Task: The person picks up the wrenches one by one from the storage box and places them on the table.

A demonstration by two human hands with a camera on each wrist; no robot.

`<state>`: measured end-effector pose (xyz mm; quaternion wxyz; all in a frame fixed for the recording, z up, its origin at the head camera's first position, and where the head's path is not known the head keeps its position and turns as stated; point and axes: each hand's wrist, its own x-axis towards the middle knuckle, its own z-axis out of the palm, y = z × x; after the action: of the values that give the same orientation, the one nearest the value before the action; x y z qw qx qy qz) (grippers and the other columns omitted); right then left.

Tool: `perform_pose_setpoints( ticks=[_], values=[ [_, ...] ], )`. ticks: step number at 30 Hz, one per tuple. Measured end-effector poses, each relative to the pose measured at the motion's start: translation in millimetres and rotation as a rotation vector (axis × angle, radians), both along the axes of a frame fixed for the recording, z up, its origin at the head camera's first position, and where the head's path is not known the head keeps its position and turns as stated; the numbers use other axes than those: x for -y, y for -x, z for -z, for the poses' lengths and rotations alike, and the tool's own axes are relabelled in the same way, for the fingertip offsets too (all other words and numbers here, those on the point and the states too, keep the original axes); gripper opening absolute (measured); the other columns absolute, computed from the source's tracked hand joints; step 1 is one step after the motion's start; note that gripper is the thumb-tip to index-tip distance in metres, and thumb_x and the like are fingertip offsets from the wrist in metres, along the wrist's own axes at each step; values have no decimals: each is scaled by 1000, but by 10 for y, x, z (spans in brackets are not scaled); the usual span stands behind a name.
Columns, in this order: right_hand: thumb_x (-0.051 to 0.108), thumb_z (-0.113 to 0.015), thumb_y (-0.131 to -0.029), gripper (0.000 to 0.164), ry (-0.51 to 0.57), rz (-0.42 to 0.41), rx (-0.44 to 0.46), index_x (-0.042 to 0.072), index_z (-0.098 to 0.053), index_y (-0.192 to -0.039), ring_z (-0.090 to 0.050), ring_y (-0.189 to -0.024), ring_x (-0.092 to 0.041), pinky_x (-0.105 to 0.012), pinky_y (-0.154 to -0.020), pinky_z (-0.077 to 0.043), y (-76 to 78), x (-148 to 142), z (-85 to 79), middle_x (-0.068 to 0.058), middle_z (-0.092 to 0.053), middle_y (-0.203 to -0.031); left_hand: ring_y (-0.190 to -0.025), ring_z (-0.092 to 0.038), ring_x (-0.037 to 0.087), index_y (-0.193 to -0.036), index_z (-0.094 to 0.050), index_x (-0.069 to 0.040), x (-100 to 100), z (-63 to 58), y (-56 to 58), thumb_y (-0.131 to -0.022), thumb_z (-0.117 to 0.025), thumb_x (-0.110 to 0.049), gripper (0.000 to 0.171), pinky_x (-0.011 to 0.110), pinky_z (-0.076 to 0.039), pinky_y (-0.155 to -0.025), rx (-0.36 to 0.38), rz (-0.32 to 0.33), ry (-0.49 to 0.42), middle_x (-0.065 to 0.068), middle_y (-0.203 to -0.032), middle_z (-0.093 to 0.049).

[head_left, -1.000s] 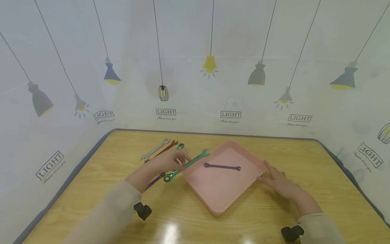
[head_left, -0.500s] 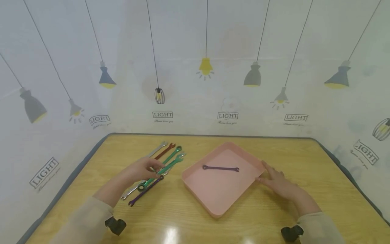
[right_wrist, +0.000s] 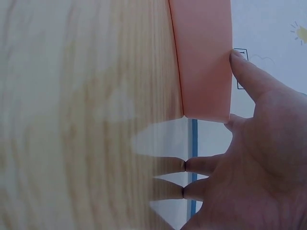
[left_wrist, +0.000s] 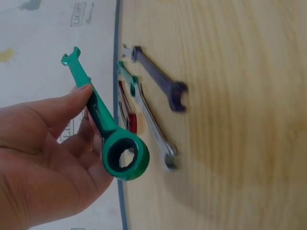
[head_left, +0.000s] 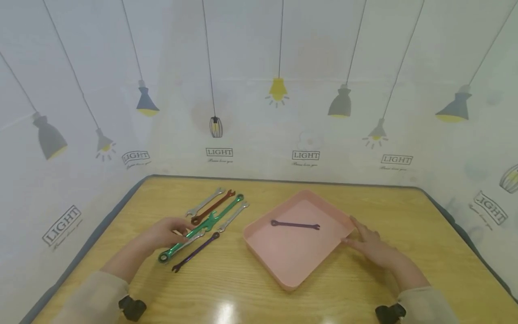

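Note:
Between thumb and fingers, my left hand [head_left: 167, 233] pinches a green ratchet wrench [left_wrist: 97, 110], ring end toward the wrist camera. In the left wrist view it is raised off the table. Below and around it on the table lie a second green wrench [head_left: 229, 209], a red wrench [head_left: 214, 207], silver wrenches [head_left: 205, 202] and a purple wrench [head_left: 196, 252]; the held wrench hides parts of some. My right hand [head_left: 374, 246] touches the right corner of a pink tray [head_left: 265, 266], thumb at its rim [right_wrist: 261, 79], fingers extended. A dark purple wrench [head_left: 295, 224] lies inside the tray.
The wood-grain table [head_left: 226, 288] has a dark edge at the back and sides. Behind it stands a pale wall covering [head_left: 259, 117] printed with lamps. The tray sits diagonally, right of the loose wrenches.
My left hand has carried the green wrench leftward from beside the tray's left corner to above the loose wrenches. The right hand, the tray and the wrench in it stay put.

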<state>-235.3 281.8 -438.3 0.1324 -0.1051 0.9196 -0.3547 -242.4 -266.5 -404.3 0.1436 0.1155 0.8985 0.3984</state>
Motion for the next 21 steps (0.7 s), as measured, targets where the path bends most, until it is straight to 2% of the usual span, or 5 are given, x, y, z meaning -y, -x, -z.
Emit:
perform_pose_setpoints(
  ticks=[6, 13, 21],
  values=[
    [49, -45, -100, 84, 2, 10, -2, 4, 0, -155, 14, -126, -70, -82, -88, 12, 7, -11, 12, -35, 1, -154, -85, -56, 22, -120, -62, 6, 205, 69, -7, -89, -63, 2, 31, 34, -51, -67, 36, -48, 12, 12, -100, -61],
    [46, -46, -100, 84, -11, -3, -2, 4, 0, -155, 13, -124, -72, -83, -88, 9, 0, -22, 9, -38, 0, -152, -74, -55, 19, -117, -62, 7, 362, 124, -33, -89, -63, 2, 28, 31, -48, -61, 93, -93, 18, 11, -96, -62],
    [46, -46, -100, 84, -2, 2, -2, 4, 1, -155, 14, -125, -71, -82, -89, 9, 14, -22, 32, -37, 0, -153, -90, -59, 26, -114, -62, 9, 495, 126, -26, -87, -65, 4, 28, 38, -54, -75, 88, -131, 77, 16, -99, -63]
  ],
)
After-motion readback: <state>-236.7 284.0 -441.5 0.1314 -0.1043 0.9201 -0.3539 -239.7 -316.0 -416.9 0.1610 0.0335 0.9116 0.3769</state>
